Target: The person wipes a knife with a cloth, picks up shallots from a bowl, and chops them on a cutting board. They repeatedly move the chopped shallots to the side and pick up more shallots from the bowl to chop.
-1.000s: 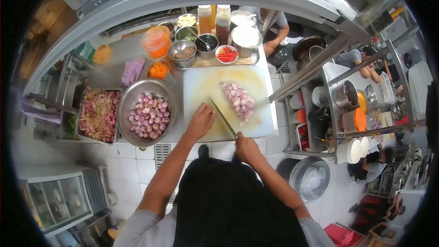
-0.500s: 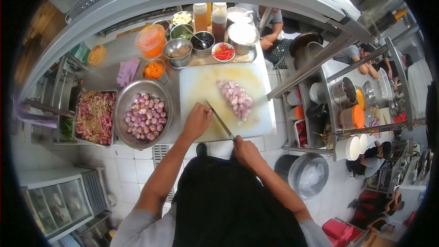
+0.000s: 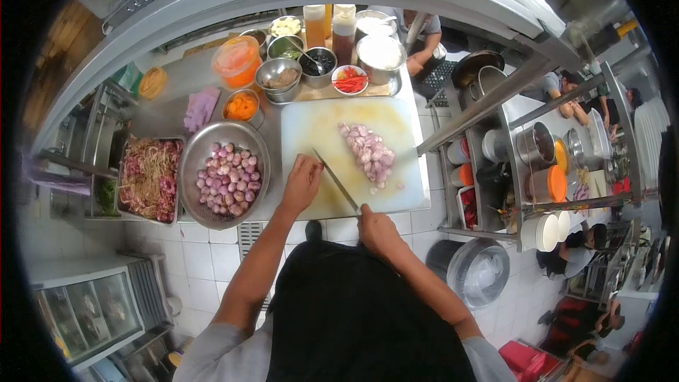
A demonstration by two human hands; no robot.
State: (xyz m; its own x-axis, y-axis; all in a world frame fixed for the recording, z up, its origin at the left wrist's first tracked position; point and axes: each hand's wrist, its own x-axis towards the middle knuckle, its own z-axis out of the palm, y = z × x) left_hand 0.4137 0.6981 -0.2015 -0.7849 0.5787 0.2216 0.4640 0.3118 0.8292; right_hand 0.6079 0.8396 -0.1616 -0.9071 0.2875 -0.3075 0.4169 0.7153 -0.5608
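Bright, even light; fisheye-warped, dark edges

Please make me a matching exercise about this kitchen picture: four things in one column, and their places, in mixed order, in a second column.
Things
1. knife
2. whole shallots
3. cut shallots
4. peels

Places
A. on the white cutting board
B. in the metal tray at the far left
C. in the right hand
D. in the round metal bowl

Pairs: 1-C, 2-D, 3-A, 4-B.
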